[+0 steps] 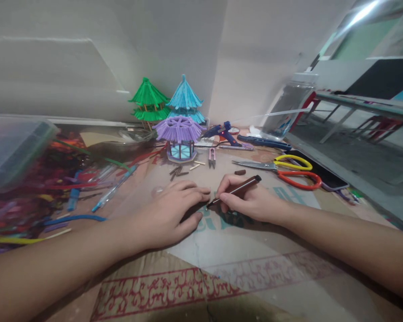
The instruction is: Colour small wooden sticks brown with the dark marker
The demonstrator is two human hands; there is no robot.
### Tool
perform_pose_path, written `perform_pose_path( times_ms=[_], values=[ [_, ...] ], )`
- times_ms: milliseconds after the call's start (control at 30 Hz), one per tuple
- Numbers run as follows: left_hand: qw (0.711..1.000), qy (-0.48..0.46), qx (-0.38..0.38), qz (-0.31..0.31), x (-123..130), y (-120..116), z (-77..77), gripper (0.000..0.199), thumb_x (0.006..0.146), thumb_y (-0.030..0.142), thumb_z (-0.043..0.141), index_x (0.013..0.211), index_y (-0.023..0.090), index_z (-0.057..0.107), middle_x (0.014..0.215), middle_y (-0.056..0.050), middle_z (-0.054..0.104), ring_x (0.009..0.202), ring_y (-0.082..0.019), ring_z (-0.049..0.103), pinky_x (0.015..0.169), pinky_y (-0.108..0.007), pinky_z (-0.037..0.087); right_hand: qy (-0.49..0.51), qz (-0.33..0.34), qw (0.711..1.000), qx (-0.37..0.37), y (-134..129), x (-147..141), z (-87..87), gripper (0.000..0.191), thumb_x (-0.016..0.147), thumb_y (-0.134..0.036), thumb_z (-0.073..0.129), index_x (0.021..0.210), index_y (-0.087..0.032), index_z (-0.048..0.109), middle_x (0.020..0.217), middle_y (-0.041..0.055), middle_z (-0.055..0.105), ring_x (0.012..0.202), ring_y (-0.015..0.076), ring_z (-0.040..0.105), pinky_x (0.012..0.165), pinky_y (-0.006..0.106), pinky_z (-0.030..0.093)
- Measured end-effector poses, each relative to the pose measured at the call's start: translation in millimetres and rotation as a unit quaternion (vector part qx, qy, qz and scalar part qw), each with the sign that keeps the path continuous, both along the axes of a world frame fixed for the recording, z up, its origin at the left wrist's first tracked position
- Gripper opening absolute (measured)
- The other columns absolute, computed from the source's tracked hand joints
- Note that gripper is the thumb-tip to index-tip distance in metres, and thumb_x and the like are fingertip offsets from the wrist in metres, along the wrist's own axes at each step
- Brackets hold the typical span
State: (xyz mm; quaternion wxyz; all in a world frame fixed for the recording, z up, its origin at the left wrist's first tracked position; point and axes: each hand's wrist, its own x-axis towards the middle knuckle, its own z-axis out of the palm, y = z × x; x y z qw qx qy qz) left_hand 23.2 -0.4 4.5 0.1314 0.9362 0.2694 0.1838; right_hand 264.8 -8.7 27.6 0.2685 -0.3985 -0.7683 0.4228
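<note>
My right hand [243,199] grips a brown marker [240,190], its tip pointing down and left at the surface. My left hand [176,208] lies palm down beside the tip, fingers stretched forward and thumb apart. Something small and pale at the marker tip is too small to name. A brown marker cap [240,172] lies just beyond my right hand. Short dark brown sticks [177,173] and pale sticks [197,165] lie past my left hand. Behind them stands a small model pavilion with a purple roof [180,141].
Green [149,103] and blue [184,98] model pavilions stand by the wall. Beyond my right hand are scissors [275,166], thread snips [212,157], a glue gun [225,133] and a phone [317,170]. At left, a plastic box [16,152] sits over colourful craft pieces [16,210].
</note>
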Motion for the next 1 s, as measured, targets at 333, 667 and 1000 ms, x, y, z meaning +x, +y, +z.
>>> perform_pose_path(
  times_ms=[333, 667, 1000],
  values=[
    [0.999, -0.038, -0.004, -0.014, -0.1, 0.1, -3.6, 0.032, 0.093, 0.021, 0.056, 0.124, 0.021, 0.065, 0.125, -0.008, 0.066, 0.122, -0.025, 0.056, 0.108, -0.046, 0.043, -0.011, -0.013, 1.000, 0.012, 0.4, -0.2, 0.3, 0.010, 0.089, -0.027, 0.057, 0.084, -0.019, 0.054, 0.067, 0.0006, 0.064, 0.062, 0.0131, 0.059, 0.057, 0.025, 0.047],
    [0.999, -0.012, -0.008, -0.030, -1.0, -0.3, -0.6, 0.037, 0.095, 0.022, 0.055, 0.131, 0.023, 0.060, 0.137, -0.007, 0.062, 0.132, -0.026, 0.050, 0.114, -0.048, 0.038, 0.005, -0.013, 1.000, 0.006, 0.7, 1.7, 0.4, 0.012, 0.089, -0.028, 0.057, 0.083, -0.019, 0.053, 0.064, -0.0009, 0.062, 0.058, 0.0117, 0.057, 0.054, 0.024, 0.044],
    [0.999, -0.036, -0.007, -0.021, 0.6, -1.0, -0.9, 0.033, 0.092, 0.021, 0.057, 0.125, 0.021, 0.063, 0.126, -0.008, 0.064, 0.123, -0.025, 0.055, 0.108, -0.045, 0.044, -0.006, -0.019, 1.000, 0.010, -1.1, 0.0, 1.6, 0.009, 0.088, -0.027, 0.059, 0.084, -0.020, 0.055, 0.065, -0.0006, 0.064, 0.059, 0.0130, 0.060, 0.056, 0.024, 0.046]
  ],
)
